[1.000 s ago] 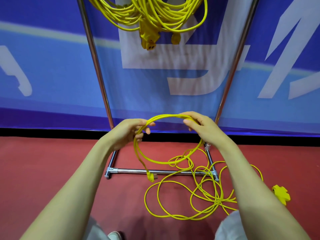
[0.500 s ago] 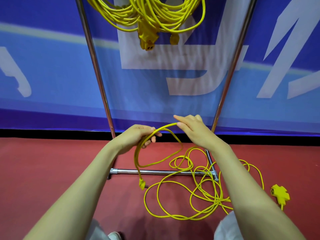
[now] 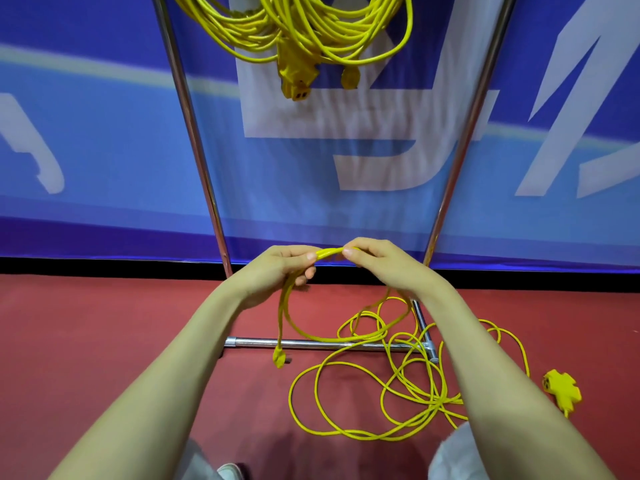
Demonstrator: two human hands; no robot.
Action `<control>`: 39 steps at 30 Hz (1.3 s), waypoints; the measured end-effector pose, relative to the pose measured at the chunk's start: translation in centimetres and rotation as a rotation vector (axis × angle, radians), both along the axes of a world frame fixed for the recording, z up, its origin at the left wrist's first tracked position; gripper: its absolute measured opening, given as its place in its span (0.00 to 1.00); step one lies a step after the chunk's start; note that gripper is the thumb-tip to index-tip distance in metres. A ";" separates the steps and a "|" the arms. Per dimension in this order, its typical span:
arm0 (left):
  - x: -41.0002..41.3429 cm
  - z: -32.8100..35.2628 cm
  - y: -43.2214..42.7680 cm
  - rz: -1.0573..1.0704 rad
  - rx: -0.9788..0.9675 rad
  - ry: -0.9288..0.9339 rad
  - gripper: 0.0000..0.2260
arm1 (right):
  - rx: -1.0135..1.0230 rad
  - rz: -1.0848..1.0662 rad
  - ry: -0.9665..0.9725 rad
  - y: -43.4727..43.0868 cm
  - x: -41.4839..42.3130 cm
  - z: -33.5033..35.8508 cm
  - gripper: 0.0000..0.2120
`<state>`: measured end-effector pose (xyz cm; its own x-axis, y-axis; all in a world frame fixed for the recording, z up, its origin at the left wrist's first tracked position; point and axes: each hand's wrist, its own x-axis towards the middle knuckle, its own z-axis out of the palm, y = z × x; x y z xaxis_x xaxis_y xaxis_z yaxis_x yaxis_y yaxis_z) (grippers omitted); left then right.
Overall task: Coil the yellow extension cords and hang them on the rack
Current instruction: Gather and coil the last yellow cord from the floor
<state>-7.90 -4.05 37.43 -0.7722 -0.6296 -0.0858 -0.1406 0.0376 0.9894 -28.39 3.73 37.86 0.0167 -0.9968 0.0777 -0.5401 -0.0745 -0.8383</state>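
Hands meet: left hand [image 3: 277, 268] grips the cord [image 3: 346, 407] loops, right hand [image 3: 377, 261] pinches the strand; slack trails down-right of it.

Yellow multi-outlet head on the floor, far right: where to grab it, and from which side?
Probably from above with the right hand, pinching the multi-outlet head at the stem where its cord leaves on the near side. It lies flat on the red floor with its lobes splayed, so the edges give little purchase.
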 end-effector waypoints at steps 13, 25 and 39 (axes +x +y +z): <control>0.7 1.5 -0.2 0.087 -0.024 0.042 0.12 | 0.024 -0.130 0.293 0.8 -1.9 -0.3 0.13; 1.5 2.2 -0.7 0.366 -0.088 0.288 0.12 | 0.299 -0.094 0.435 -0.2 -2.4 -2.1 0.07; 0.3 -0.4 -1.6 0.617 -0.319 0.246 0.10 | -0.092 -0.404 -0.375 -0.1 -1.9 0.3 0.04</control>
<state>-7.57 -5.62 37.02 -0.2430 -0.9212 0.3039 -0.0044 0.3144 0.9493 -30.31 3.67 38.11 -0.4105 -0.9072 0.0918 -0.2069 -0.0054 -0.9783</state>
